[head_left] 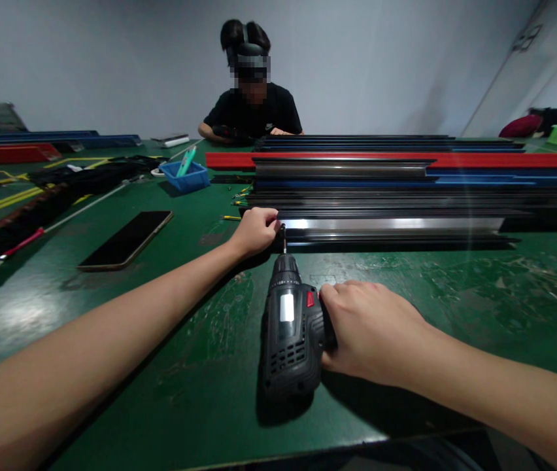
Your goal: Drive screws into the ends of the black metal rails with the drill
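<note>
My right hand is wrapped round the grip of a black cordless drill, which lies on its side low over the green table. The drill's bit points away from me and reaches the left end of a metal profile with a shiny face. At that same end is my left hand, its fingers closed close to the bit tip. What the left fingers pinch, if anything, is hidden. A yellow-green wire with a terminal sticks out just left of that hand.
Several long black, blue and red profiles lie stacked behind. A phone, a blue tray with a teal tool and a red-handled screwdriver are at left. A person sits opposite. The table's front edge is near me.
</note>
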Available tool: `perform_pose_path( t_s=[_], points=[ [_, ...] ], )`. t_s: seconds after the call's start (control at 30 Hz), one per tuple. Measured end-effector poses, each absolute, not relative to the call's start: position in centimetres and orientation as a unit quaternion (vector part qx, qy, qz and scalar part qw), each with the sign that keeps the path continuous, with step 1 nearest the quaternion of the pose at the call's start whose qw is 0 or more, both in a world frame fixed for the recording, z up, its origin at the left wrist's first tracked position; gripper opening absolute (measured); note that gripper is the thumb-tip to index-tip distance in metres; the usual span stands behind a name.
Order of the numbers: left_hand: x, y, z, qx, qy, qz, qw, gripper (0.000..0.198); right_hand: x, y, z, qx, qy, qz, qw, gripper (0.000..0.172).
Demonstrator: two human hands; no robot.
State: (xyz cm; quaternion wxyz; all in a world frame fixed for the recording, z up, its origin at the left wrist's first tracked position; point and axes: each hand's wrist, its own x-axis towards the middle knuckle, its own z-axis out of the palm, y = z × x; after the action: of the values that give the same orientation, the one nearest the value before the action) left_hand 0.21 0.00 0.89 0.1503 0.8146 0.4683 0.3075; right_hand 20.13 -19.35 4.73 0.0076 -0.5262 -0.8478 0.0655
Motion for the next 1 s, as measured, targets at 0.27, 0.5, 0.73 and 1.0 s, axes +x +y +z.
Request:
perform_pose_path(
  t_s=[0.27, 0.5, 0.73, 1.0],
  points=[
    [0.08, -0.03, 0.92, 0.814, 0.466, 0.312, 0.156, 0.028, 20.16, -19.38, 4.71, -0.527, -0.848, 0.063, 0.005, 0.032],
    [0.05, 0.07, 0.87, 0.817, 0.463, 0.311, 0.148, 0.029, 20.12, -19.31, 4.71, -0.531, -0.845, 0.07, -0.007, 0.034],
    [0.23, -0.15, 1.07, 0.818, 0.465, 0.303, 0.151, 0.03, 20.08, -19.24, 4.65, -0.528, -0.847, 0.064, 0.004, 0.032],
    [0.09, -0.07, 1.14, 0.816, 0.46, 0.31, 0.161, 0.03, 20.17, -19.31, 4.63, -0.527, -0.848, 0.061, 0.007, 0.03]
  ],
)
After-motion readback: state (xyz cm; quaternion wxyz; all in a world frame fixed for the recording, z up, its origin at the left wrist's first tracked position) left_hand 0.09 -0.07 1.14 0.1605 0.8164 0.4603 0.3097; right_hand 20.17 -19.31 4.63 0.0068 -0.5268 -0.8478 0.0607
